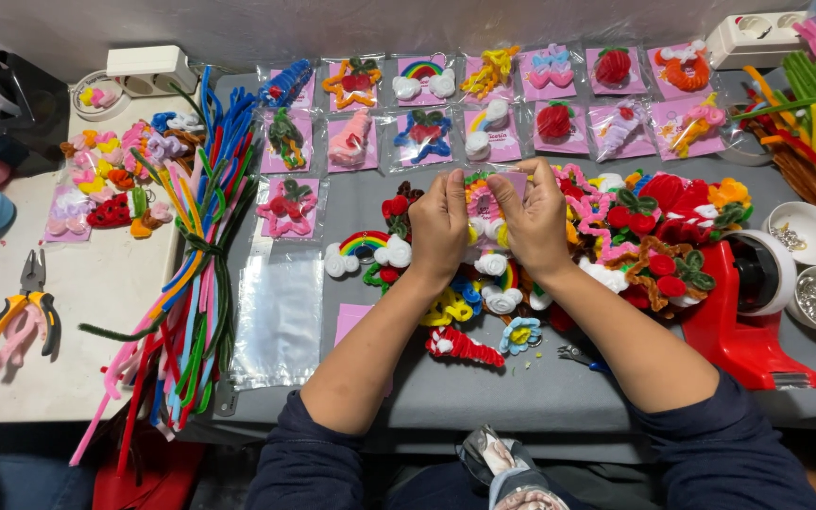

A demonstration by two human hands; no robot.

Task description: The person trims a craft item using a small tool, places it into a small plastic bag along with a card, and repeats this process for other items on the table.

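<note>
Above the desk [484,397], left hand [439,225] and right hand [537,219] each pinch one pink card [500,186]; pliers [23,312] lie at nine o'clock.

Both hands, left hand [439,227] and right hand [537,222], pinch a pink card [498,185]

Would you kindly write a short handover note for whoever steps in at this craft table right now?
Left hand and right hand: both raised over the grey table, together pinching a small pink card with a pipe-cleaner flower at its left edge.
Things: loose pile of pipe-cleaner charms right of and below the hands; rainbow charm to the left; clear bags lower left; spare pink card by the left forearm.
Done: two rows of bagged charms along the far edge.
Left: the loose pile is unbagged; the held card is not in a bag.
</note>
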